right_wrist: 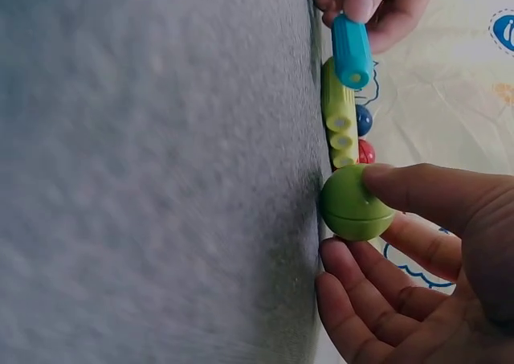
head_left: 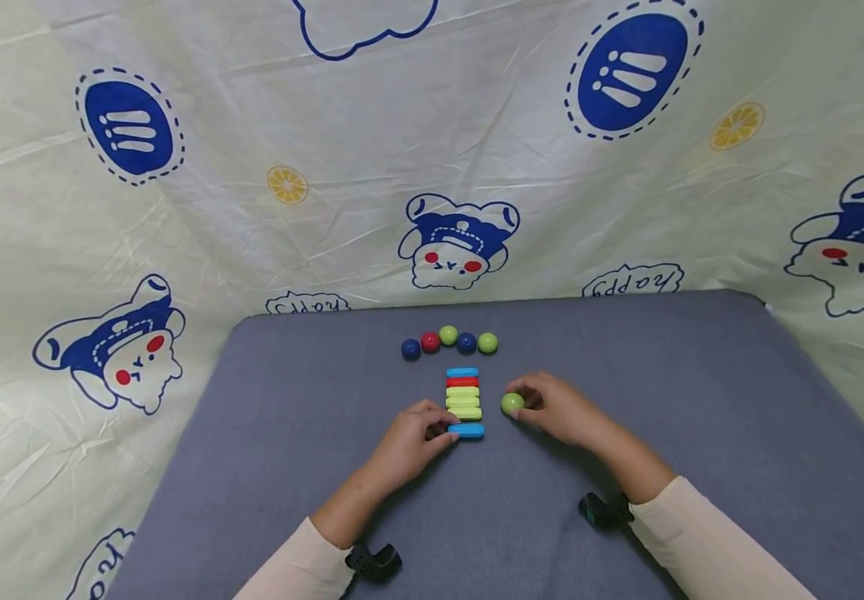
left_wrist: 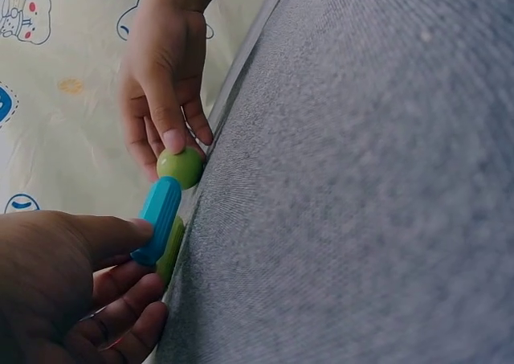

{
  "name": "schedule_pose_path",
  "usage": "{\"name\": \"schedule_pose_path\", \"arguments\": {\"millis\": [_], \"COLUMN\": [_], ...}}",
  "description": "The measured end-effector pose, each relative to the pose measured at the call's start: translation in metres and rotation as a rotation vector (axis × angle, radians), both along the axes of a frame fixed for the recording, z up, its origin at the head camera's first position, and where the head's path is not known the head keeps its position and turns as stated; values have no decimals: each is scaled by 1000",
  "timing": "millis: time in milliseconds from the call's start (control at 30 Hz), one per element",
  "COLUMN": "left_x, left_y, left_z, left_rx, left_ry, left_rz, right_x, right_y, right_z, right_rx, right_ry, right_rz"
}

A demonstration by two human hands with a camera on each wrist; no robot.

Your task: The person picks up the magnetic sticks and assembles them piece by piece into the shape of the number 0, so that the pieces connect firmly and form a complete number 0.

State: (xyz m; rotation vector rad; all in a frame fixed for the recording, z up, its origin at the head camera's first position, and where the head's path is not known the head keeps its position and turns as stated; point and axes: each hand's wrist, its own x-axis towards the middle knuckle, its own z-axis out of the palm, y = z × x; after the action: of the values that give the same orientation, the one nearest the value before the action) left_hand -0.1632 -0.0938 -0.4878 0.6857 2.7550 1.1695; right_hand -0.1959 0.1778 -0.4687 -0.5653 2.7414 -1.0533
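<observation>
Nearest are two pale sleeves (head_left: pixel 709 537). The left hand (head_left: pixel 404 445) has a narrow grip, pinching the blue stick (head_left: pixel 467 431) just beside the near end of the stick row (head_left: pixel 463 392) on the table (head_left: pixel 304 417); the right hand (head_left: pixel 557 408) pinches the green ball (head_left: pixel 511 405), right of this row. The step seems to be positioning both; the next move should need steady pinching.

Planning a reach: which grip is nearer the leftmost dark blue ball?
Left: the left grip is on the near side of the leftmost dark blue ball; the right grip is also on that side, but well to the right.
</observation>
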Motion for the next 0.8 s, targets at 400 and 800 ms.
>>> {"name": "schedule_pose_path", "arguments": {"millis": [400, 800], "left_x": [2, 3], "left_y": [3, 3], "left_z": [-2, -1], "left_rx": [19, 18], "left_ry": [19, 24], "left_rz": [7, 1], "right_x": [19, 29], "right_y": [-4, -9], "right_z": [-1, 1], "right_rx": [-27, -44], "right_ry": [-60, -76], "right_rz": [23, 52]}}
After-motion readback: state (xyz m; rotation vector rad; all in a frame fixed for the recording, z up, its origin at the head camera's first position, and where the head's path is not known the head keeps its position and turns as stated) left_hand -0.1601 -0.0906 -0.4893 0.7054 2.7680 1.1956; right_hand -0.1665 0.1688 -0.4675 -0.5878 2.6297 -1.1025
